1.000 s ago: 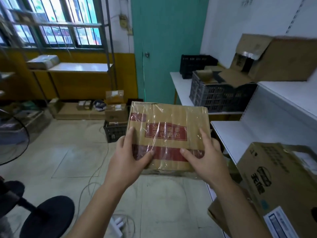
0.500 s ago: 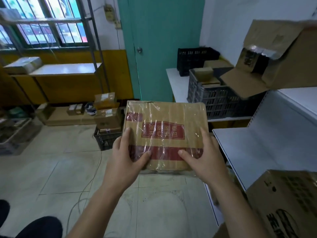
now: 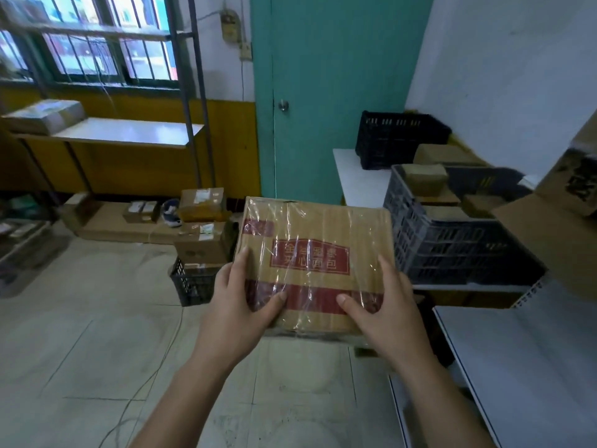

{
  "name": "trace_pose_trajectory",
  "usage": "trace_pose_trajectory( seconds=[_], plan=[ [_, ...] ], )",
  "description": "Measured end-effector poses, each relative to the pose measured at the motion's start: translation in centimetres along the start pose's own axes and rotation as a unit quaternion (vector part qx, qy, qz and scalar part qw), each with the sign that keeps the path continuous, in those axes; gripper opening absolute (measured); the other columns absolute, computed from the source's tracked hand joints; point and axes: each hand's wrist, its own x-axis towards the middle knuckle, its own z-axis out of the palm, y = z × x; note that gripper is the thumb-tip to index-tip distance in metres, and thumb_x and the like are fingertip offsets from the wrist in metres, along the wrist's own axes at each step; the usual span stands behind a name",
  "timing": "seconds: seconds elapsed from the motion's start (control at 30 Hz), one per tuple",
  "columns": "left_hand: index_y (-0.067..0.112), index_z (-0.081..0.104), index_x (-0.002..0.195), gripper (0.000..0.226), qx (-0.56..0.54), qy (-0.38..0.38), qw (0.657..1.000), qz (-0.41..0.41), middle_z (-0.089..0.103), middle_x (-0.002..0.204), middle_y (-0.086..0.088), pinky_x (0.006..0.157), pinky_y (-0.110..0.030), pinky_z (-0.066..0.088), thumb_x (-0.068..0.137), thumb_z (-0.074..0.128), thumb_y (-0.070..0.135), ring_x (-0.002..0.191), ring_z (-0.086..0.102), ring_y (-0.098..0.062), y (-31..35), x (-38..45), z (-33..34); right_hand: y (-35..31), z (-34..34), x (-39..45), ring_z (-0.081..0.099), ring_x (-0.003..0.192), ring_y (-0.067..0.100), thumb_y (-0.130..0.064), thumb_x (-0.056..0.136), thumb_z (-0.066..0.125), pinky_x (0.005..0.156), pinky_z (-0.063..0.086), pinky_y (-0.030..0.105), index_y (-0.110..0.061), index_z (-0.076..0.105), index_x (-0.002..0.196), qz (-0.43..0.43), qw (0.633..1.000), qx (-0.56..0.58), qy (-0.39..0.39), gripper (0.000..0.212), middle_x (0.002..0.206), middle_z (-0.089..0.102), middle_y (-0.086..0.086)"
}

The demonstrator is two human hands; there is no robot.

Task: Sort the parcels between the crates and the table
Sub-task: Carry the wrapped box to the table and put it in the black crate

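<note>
Since a moment ago the view swung right, so the grey crate (image 3: 452, 250) now sits just right of the fingers. Both hands, left hand (image 3: 240, 305) and right hand (image 3: 384, 310), clamp the parcel (image 3: 315, 260) in midair. Probably light, stiff cardboard, slick wrap: grip the edges.

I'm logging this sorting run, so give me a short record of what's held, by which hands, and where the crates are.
held item: tape-wrapped cardboard parcel with red print
left hand: grip on parcel's left edge, thumb on top
right hand: grip on parcel's right edge, thumb on top
grey crate: on table at right, holds parcels
black crate: on table behind it
floor crate: boxes stacked on it
</note>
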Motion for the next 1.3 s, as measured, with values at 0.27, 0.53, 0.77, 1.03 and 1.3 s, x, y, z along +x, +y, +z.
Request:
trace_pose_trajectory(
  seconds=[0.27, 0.53, 0.77, 1.03, 1.3],
  plan=[
    [0.045, 0.01, 0.168, 0.108, 0.0, 0.01, 0.999, 0.034, 0.034, 0.165, 0.01, 0.098, -0.028, 0.048, 0.087, 0.078, 0.066, 0.122, 0.045, 0.003, -2.3, 15.0, -0.8, -3.1, 5.1, 12.7, 0.033, 0.131, -0.001, -0.079, 0.078, 0.073, 0.107, 0.04, 0.035, -0.054, 0.012, 0.162, -0.013, 1.0, -0.004, 0.026, 0.107, 0.161, 0.026, -0.022],
    [0.043, 0.01, 0.169, 0.108, -0.013, -0.02, 0.999, 0.032, 0.033, 0.165, 0.012, 0.098, -0.027, 0.048, 0.087, 0.079, 0.063, 0.126, 0.044, 0.002, -4.9, 26.7, 1.7, -2.9, 8.6, 23.2, 0.037, 0.13, 0.002, -0.091, 0.07, 0.062, 0.105, 0.045, 0.035, -0.053, 0.013, 0.163, 0.014, 0.999, -0.031, 0.037, 0.112, 0.164, 0.026, -0.015],
    [0.052, 0.01, 0.165, 0.105, -0.006, -0.047, 0.998, 0.03, 0.032, 0.165, 0.013, 0.104, -0.035, 0.051, 0.086, 0.079, 0.064, 0.126, 0.044, 0.001, -6.3, 39.3, 6.7, -0.1, 12.0, 34.8, 0.045, 0.133, 0.006, -0.076, 0.081, 0.075, 0.104, 0.045, 0.033, -0.05, 0.011, 0.166, 0.041, 0.998, -0.019, 0.05, 0.109, 0.166, 0.024, -0.016],
    [0.058, 0.01, 0.161, 0.102, -0.014, -0.057, 0.998, 0.033, 0.03, 0.162, 0.019, 0.099, -0.025, 0.049, 0.086, 0.079, 0.064, 0.108, 0.049, 0.015, -5.8, 53.9, 11.3, 1.0, 13.1, 49.5, 0.05, 0.143, 0.02, -0.067, 0.085, 0.078, 0.104, 0.045, 0.033, -0.038, 0.019, 0.169, 0.046, 0.998, -0.015, 0.042, 0.107, 0.164, 0.03, -0.009],
    [0.055, 0.011, 0.164, 0.103, -0.011, -0.065, 0.998, 0.019, 0.032, 0.163, 0.015, 0.105, -0.038, 0.057, 0.086, 0.078, 0.066, 0.124, 0.05, -0.002, -8.1, 66.2, 14.4, 1.5, 16.5, 61.8, 0.051, 0.136, 0.012, -0.068, 0.085, 0.078, 0.102, 0.044, 0.028, -0.035, 0.021, 0.169, 0.066, 0.997, -0.02, 0.023, 0.106, 0.161, 0.032, -0.008]
  ],
)
